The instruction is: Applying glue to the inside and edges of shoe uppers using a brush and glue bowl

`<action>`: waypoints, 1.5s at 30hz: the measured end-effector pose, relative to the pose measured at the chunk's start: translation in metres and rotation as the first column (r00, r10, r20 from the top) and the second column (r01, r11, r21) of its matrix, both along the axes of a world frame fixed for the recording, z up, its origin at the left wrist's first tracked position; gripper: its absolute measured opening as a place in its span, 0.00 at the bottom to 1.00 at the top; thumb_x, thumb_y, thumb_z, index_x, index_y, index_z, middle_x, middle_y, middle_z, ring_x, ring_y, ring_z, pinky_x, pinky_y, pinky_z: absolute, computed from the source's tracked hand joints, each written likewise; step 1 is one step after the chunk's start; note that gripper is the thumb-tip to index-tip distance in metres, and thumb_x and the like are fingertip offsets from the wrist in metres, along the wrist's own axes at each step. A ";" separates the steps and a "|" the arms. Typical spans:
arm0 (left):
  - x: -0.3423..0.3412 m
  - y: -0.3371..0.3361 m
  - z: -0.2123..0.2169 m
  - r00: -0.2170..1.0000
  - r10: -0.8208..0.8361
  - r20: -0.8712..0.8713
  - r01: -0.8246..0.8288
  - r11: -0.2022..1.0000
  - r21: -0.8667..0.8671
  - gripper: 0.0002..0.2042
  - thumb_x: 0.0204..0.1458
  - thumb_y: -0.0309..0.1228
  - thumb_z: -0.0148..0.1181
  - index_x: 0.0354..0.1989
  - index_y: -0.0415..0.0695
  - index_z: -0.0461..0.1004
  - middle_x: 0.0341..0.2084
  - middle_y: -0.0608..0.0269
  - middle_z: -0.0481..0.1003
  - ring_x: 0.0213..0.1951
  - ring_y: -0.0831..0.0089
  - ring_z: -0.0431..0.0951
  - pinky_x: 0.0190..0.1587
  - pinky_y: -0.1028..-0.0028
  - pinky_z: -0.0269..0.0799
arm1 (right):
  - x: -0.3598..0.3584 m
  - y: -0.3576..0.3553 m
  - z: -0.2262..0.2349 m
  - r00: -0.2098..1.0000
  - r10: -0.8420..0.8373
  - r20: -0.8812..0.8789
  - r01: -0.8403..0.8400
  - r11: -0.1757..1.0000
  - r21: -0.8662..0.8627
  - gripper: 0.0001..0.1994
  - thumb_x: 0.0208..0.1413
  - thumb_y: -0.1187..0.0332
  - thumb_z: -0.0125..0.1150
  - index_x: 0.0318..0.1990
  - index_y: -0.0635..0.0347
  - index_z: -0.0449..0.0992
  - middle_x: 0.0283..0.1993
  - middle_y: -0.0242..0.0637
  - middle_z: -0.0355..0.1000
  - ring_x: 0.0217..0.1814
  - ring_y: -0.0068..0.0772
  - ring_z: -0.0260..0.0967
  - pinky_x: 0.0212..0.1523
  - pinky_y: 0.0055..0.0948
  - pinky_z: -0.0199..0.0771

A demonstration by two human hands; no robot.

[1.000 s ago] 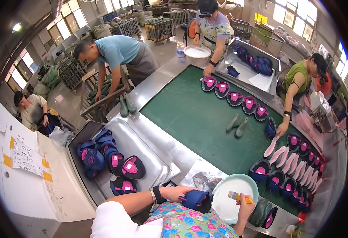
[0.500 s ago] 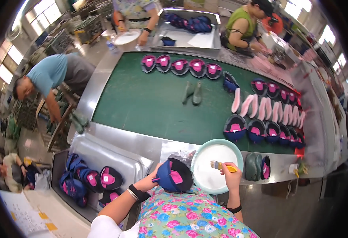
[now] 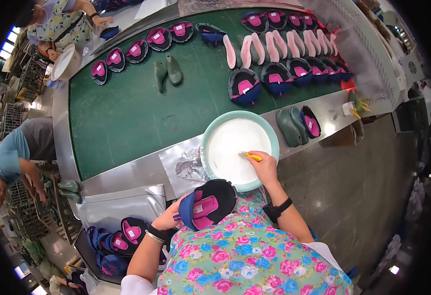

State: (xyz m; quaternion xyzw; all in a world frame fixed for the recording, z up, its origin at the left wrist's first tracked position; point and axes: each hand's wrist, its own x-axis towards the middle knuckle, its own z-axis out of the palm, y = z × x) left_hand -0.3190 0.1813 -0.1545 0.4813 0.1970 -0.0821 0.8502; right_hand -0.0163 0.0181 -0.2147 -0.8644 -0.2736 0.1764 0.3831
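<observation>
My left hand grips a navy shoe upper with a pink lining and a black edge, held tilted just in front of the basin. In my right hand is a brush, pinched by its yellow handle. Its bristles point down into white liquid and hardly show. A round basin with a pale green rim holds this liquid. Right of the basin stand dark green shoe lasts and one more upper.
Pink-lined uppers and a row of pale pink insoles lie on the green work surface. Two lasts stand there too. A bin of uppers sits left of me. Co-workers are at the left and far left.
The whole view has turned, so the table sits higher and further left. My right hand has lowered the brush into the white liquid. The upper stays in my left hand.
</observation>
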 end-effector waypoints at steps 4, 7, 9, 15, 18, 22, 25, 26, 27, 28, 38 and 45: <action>0.008 -0.003 -0.010 0.985 0.134 -0.107 -0.137 0.990 -0.017 0.32 0.54 0.23 0.54 0.68 0.41 0.48 0.64 0.60 0.57 0.64 0.71 0.57 0.66 0.70 0.49 | -0.002 -0.001 -0.019 1.000 0.011 0.012 -0.010 0.992 -0.123 0.10 0.44 0.71 0.68 0.36 0.63 0.80 0.35 0.47 0.76 0.38 0.46 0.75 0.39 0.35 0.75; 0.021 -0.006 -0.023 0.964 0.258 -0.068 -0.247 0.960 0.131 0.34 0.52 0.17 0.53 0.68 0.42 0.48 0.63 0.61 0.57 0.64 0.71 0.57 0.66 0.69 0.49 | -0.001 -0.009 -0.012 0.996 -0.091 0.024 0.090 0.994 0.062 0.10 0.45 0.72 0.67 0.36 0.63 0.80 0.34 0.47 0.76 0.38 0.47 0.75 0.39 0.34 0.75; 0.030 -0.008 -0.031 0.968 0.250 -0.020 -0.241 0.948 0.209 0.33 0.53 0.19 0.53 0.68 0.42 0.48 0.63 0.60 0.57 0.63 0.72 0.57 0.66 0.69 0.51 | 0.000 -0.011 0.004 0.996 -0.082 0.030 0.080 0.994 0.074 0.09 0.46 0.73 0.67 0.36 0.64 0.80 0.35 0.47 0.76 0.37 0.45 0.76 0.38 0.32 0.75; 0.056 -0.007 -0.044 0.963 0.261 -0.073 -0.258 0.965 0.050 0.31 0.54 0.20 0.54 0.67 0.43 0.50 0.62 0.61 0.59 0.61 0.72 0.61 0.64 0.70 0.55 | -0.005 -0.008 0.080 0.962 0.004 -0.271 0.081 0.949 0.303 0.09 0.47 0.74 0.67 0.37 0.64 0.80 0.37 0.42 0.78 0.39 0.29 0.76 0.40 0.24 0.74; 0.066 -0.009 -0.041 0.967 0.251 -0.036 -0.249 0.967 0.056 0.32 0.53 0.19 0.56 0.67 0.43 0.52 0.61 0.61 0.61 0.61 0.72 0.62 0.64 0.70 0.56 | -0.016 0.001 0.102 0.904 0.206 -0.376 -0.018 0.895 0.447 0.09 0.48 0.75 0.66 0.39 0.64 0.80 0.36 0.38 0.78 0.37 0.24 0.74 0.40 0.21 0.72; 0.069 -0.009 -0.033 0.957 0.289 0.014 -0.289 0.957 -0.007 0.34 0.50 0.18 0.58 0.67 0.43 0.52 0.61 0.62 0.61 0.60 0.73 0.63 0.63 0.70 0.57 | -0.013 0.004 0.097 0.908 0.181 -0.378 0.007 0.895 0.447 0.09 0.48 0.75 0.66 0.39 0.64 0.80 0.33 0.37 0.78 0.34 0.23 0.74 0.37 0.20 0.72; 0.065 -0.005 -0.030 0.933 0.351 0.077 -0.355 0.934 0.047 0.36 0.49 0.19 0.59 0.67 0.43 0.51 0.61 0.61 0.61 0.60 0.71 0.63 0.63 0.69 0.58 | -0.013 -0.001 0.084 0.958 0.013 -0.285 0.099 0.922 0.375 0.08 0.48 0.71 0.67 0.34 0.65 0.79 0.28 0.37 0.77 0.29 0.23 0.74 0.32 0.21 0.72; 0.064 -0.004 -0.031 0.929 0.360 0.080 -0.364 0.930 0.048 0.36 0.49 0.19 0.59 0.67 0.43 0.51 0.61 0.61 0.61 0.60 0.71 0.63 0.63 0.69 0.58 | -0.015 -0.003 0.082 0.963 -0.025 -0.269 0.106 0.952 0.288 0.08 0.48 0.69 0.67 0.32 0.65 0.79 0.27 0.37 0.77 0.29 0.22 0.74 0.31 0.21 0.72; 0.062 -0.002 -0.032 0.905 0.414 0.097 -0.416 0.909 0.009 0.36 0.49 0.20 0.59 0.67 0.43 0.51 0.61 0.61 0.61 0.61 0.70 0.63 0.63 0.68 0.59 | -0.019 -0.004 0.081 0.957 -0.100 -0.274 0.136 0.984 0.118 0.09 0.48 0.67 0.68 0.30 0.65 0.78 0.25 0.36 0.76 0.28 0.22 0.74 0.29 0.21 0.72; 0.062 -0.001 -0.034 0.878 0.470 0.093 -0.469 0.883 -0.029 0.36 0.48 0.20 0.60 0.67 0.43 0.51 0.61 0.61 0.61 0.61 0.69 0.63 0.63 0.68 0.59 | -0.025 -0.003 0.082 0.963 -0.086 -0.255 0.122 0.984 0.128 0.12 0.49 0.65 0.68 0.26 0.65 0.75 0.21 0.36 0.75 0.24 0.20 0.73 0.25 0.21 0.70; 0.054 0.014 -0.032 0.787 0.561 0.256 -0.590 0.806 0.047 0.34 0.51 0.24 0.59 0.67 0.43 0.51 0.62 0.60 0.60 0.61 0.67 0.63 0.63 0.67 0.59 | -0.063 -0.002 0.135 0.877 0.215 -0.429 -0.056 0.934 0.353 0.10 0.49 0.68 0.67 0.26 0.66 0.75 0.19 0.31 0.72 0.22 0.12 0.65 0.23 0.19 0.66; 0.026 0.024 -0.042 0.777 0.604 0.176 -0.584 0.796 -0.159 0.19 0.57 0.28 0.51 0.57 0.45 0.63 0.50 0.59 0.71 0.50 0.68 0.73 0.52 0.67 0.72 | -0.032 0.021 0.115 0.986 0.072 -0.150 -0.039 0.976 0.213 0.08 0.47 0.69 0.68 0.27 0.65 0.76 0.20 0.33 0.72 0.23 0.17 0.68 0.25 0.20 0.67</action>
